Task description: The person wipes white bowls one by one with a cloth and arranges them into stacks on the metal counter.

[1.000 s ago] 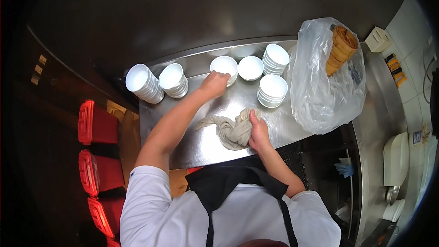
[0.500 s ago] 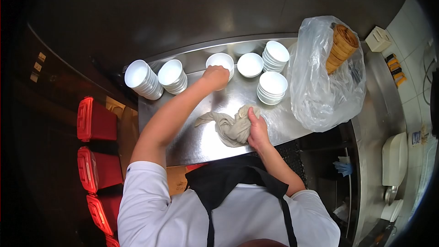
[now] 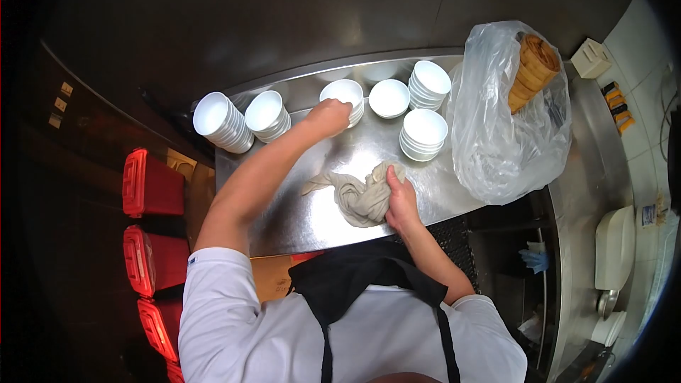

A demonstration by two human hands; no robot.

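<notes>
My left hand point(image 3: 330, 117) reaches across the counter to a stack of white bowls point(image 3: 343, 90) near the back edge. Its fingers are closed at the near rim of the top bowl; the fingertips are partly hidden. Crumpled in my right hand point(image 3: 402, 201) is a beige cloth point(image 3: 362, 201), with the thumb on top and the loose end trailing left over the steel counter point(image 3: 298, 227). Just right of the left hand's stack sits another white bowl point(image 3: 389, 98).
Two bowl stacks point(image 3: 213, 115) point(image 3: 265, 112) stand at the left, two more point(image 3: 430, 79) point(image 3: 424, 131) at the right. A clear plastic bag point(image 3: 489, 149) holds bamboo steamers point(image 3: 532, 71). Red lidded bins point(image 3: 159, 188) line the left side. A cream container point(image 3: 613, 248) is at the right.
My left hand has shifted slightly left and toward me, showing more of the top bowl's rim. My right hand and the cloth have stayed almost still.
</notes>
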